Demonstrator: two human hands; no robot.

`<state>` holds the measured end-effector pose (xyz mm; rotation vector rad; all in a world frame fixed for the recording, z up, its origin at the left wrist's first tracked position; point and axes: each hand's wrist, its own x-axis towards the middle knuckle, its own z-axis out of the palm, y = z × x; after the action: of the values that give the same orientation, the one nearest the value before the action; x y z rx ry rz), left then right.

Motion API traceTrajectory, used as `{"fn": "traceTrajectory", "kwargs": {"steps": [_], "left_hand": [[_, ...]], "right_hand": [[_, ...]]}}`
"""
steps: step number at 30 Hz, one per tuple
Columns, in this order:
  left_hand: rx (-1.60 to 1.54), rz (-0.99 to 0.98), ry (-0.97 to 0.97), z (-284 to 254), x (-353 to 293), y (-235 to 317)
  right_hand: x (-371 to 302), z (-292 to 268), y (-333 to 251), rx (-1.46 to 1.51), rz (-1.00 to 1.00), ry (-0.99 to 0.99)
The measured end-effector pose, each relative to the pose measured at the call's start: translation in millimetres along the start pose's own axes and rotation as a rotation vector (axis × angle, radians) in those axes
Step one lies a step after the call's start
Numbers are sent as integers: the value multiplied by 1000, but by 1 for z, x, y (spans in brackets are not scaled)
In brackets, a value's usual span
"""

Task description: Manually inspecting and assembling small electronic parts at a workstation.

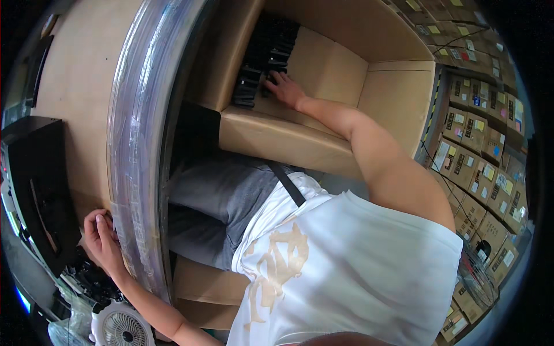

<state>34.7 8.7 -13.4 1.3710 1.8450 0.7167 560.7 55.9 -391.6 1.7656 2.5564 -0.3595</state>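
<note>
Inside a large open cardboard box [332, 55], my right hand [284, 89] reaches to the row of slim black parts [271, 49] along the box's left side. Its fingers and thumb close round a black piece at the edge of the row; the exact kind is too small and dark to tell. My left hand [103, 239] rests at the film-wrapped edge [135, 173] of the tan table [86, 86]. The fingers are curled in, and what they hold, if anything, is hidden.
On the table's left stand a black box-shaped device [37, 179] and a white fan [124, 326], with a dark tangle of parts [89, 277] between them. Stacked labelled cartons [479, 150] line the right side. Another cardboard box [210, 282] sits beneath the table edge.
</note>
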Motion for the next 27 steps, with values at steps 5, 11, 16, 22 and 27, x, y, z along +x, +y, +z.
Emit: {"fn": "traceTrajectory", "kwargs": {"steps": [5,11,16,22,27], "left_hand": [[-46,-26,1,-5,0,-5],[-48,-57,12,-1,-3,1],[-106,-43,-23,1,-1,2],[-102,-38,-11,7,2,8],[-85,-119,27,1,-7,15]], "right_hand": [[10,-18,-7,-62,32,21],[8,-33,-8,9,34,327],[-1,-24,3,-142,51,219],[7,-21,3,-214,81,196],[24,-16,-5,-214,80,164]]}}
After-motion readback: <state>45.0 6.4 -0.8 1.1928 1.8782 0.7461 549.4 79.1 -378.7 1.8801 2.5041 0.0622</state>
